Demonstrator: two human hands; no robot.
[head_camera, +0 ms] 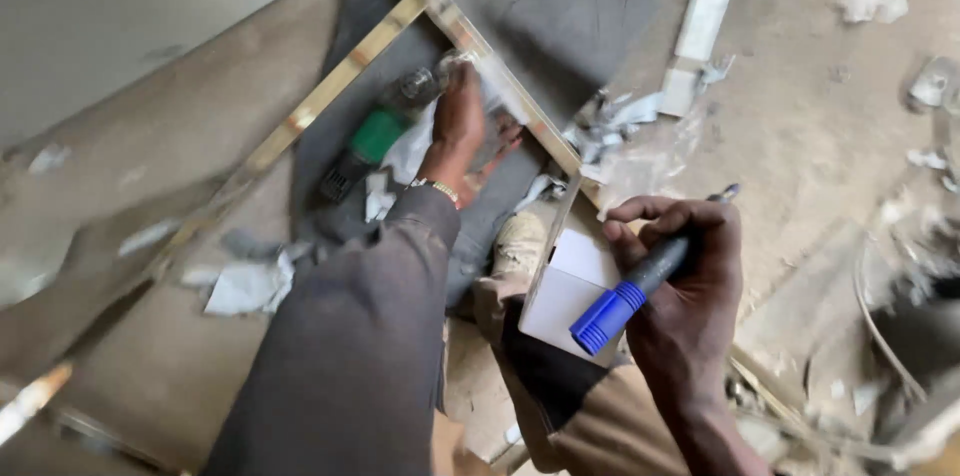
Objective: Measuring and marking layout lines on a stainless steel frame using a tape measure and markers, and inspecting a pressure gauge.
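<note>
One blank white card (570, 301) is present, a rectangular sheet with no visible marking, lying tilted just below the centre of the view, beside the right hand (690, 286). Torn scraps of white and clear wrapping film (245, 286) lie scattered on the floor (800, 136), at lower left and around the upper middle. No screens or signs are visible. No label can be made out.

We saw soft, even daylight with faint shadows. The metal strip (330, 86) threw a dull gleam. Motion blur smeared the left edge and the far right rubble (900, 266); perhaps the lens stretched the corners too.
</note>
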